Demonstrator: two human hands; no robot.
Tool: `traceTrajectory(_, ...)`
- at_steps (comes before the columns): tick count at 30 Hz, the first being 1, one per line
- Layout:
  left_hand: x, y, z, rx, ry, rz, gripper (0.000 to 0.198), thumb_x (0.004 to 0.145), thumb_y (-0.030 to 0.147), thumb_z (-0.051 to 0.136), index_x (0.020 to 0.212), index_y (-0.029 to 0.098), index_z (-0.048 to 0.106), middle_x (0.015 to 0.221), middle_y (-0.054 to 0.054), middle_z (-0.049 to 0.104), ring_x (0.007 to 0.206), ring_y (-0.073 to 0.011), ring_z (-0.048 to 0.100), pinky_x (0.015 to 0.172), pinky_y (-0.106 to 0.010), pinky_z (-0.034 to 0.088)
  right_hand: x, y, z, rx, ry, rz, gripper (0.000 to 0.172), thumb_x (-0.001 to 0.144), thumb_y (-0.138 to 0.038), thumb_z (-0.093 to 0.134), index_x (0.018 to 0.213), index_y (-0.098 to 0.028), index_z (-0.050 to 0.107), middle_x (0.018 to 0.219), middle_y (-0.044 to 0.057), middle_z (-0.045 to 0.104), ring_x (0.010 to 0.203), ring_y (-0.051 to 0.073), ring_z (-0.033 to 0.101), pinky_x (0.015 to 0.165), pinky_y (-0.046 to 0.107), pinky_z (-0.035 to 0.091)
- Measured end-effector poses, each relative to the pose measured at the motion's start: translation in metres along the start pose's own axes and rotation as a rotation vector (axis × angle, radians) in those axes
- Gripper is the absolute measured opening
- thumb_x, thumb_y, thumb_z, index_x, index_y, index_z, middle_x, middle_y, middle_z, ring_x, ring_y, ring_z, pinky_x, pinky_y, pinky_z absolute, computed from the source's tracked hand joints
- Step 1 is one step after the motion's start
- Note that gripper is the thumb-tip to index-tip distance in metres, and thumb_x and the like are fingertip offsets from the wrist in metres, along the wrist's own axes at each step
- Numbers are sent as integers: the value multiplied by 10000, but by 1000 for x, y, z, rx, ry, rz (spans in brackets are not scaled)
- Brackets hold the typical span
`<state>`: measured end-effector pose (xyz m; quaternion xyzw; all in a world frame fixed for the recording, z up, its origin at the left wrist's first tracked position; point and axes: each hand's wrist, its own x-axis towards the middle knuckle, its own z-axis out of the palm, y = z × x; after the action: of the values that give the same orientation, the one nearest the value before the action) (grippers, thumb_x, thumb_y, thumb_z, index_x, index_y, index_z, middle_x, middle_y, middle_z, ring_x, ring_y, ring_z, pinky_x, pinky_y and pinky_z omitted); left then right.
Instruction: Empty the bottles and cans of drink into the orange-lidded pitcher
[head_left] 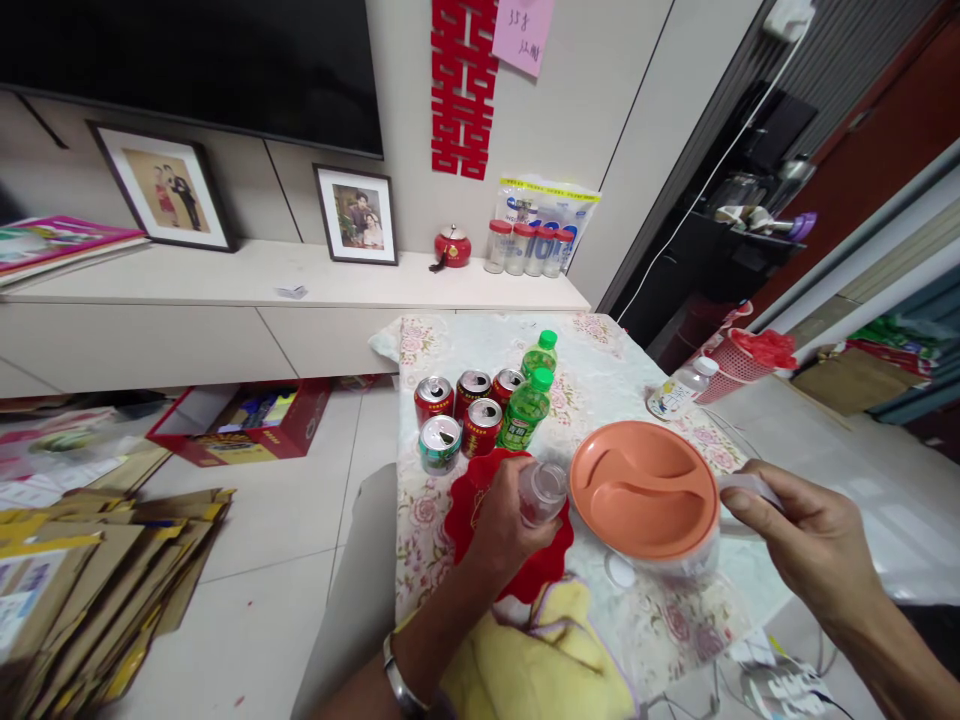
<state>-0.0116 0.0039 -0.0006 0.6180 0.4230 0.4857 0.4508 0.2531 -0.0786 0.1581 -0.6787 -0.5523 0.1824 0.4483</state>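
Observation:
My left hand is wrapped round a small clear bottle with an open mouth, above a red scalloped mat. My right hand is closed on a pale handle at the right side of an orange divided tray. Clear plastic shows under the tray's front edge; whether the handle joins it, I cannot tell. Between the mat and the tray's front lies a white round cap. Several opened drink cans and two green-capped bottles stand beyond my left hand.
A floral-covered table carries these things, with a white-capped bottle at its right and a yellow cloth at its near edge. Folded cardboard and a red box lie on the floor. Lidded jars line the cabinet.

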Motion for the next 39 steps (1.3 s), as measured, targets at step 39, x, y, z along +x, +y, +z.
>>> traceTrajectory(39, 1, -5, 2, 18, -23, 29, 613, 710, 248, 827, 1272, 214, 583, 1204, -146, 777, 1088, -346, 800, 894, -467, 678, 5, -33, 2, -165, -31, -106, 476, 891, -633, 758, 628, -269, 600, 620, 24, 410, 587, 176, 355, 547, 351, 234)
